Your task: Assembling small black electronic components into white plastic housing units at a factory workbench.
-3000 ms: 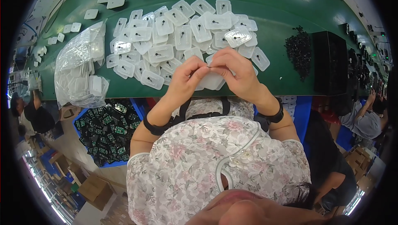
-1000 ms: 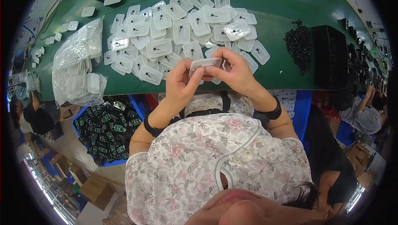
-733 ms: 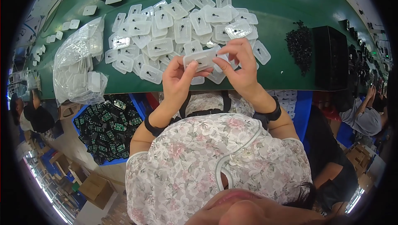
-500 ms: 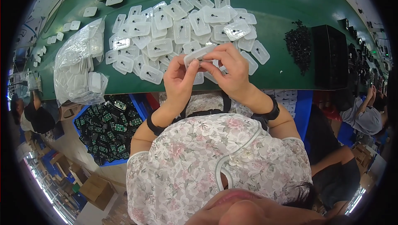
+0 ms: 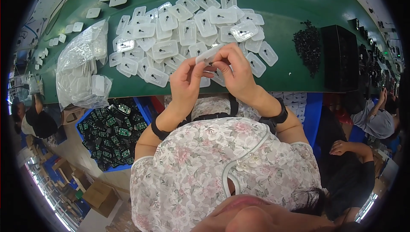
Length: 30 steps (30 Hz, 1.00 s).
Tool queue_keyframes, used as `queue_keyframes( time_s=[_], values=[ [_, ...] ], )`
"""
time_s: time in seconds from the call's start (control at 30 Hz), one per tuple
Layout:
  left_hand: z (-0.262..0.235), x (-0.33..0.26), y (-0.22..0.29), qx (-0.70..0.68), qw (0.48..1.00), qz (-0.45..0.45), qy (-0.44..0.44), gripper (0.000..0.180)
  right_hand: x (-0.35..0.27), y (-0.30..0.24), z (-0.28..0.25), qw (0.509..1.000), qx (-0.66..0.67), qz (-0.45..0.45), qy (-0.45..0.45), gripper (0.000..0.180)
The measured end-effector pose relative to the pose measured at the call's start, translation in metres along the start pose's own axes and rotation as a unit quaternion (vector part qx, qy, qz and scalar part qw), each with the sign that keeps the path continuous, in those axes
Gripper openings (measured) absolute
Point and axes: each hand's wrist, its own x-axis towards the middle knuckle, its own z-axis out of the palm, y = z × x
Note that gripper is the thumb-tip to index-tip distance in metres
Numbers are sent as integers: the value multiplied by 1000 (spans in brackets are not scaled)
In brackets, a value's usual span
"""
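Note:
My left hand [image 5: 186,80] grips a translucent white plastic cover [image 5: 206,55] by its near-left edge, thumb toward me. The cover is tilted, its far side raised. My right hand [image 5: 237,71] is closed at the cover's right end, thumb and fingers pinched by a small black part [image 5: 210,64] at its underside. Fingers partly hide both pieces. Just beyond my hands spreads a heap of similar white covers [image 5: 165,49], many with a small black piece in the middle.
A clear plastic bag [image 5: 79,67] of white pieces lies left on the green table [image 5: 282,14]. To the right are a pile of small black parts [image 5: 307,48] and a black box [image 5: 339,59]. A blue bin [image 5: 143,112] with green circuit boards stands lower left. A co-worker's hand [image 5: 339,147] shows lower right.
My hands have shifted slightly, with the cover turned steeper and my right fingers curled further over its end. At right, a co-worker's hand has come into view.

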Motion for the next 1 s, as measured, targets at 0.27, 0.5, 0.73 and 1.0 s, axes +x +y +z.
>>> queue_keyframes(
  time_s=[0.27,0.5,0.73,1.0],
  values=[
    [-5,3,2,303,938,169,-1,34,0,-6,-3,997,53,44,-22,11],
    [-8,5,-1,345,912,222,-1,34,5,-15,-4,999,46,17,-17,10],
    [4,1,7,167,977,132,22,30,8,-20,-12,995,74,52,-30,7],
    [0,1,5,-66,996,-55,3,24,8,-17,-14,998,-36,36,-26,8]
  ],
)
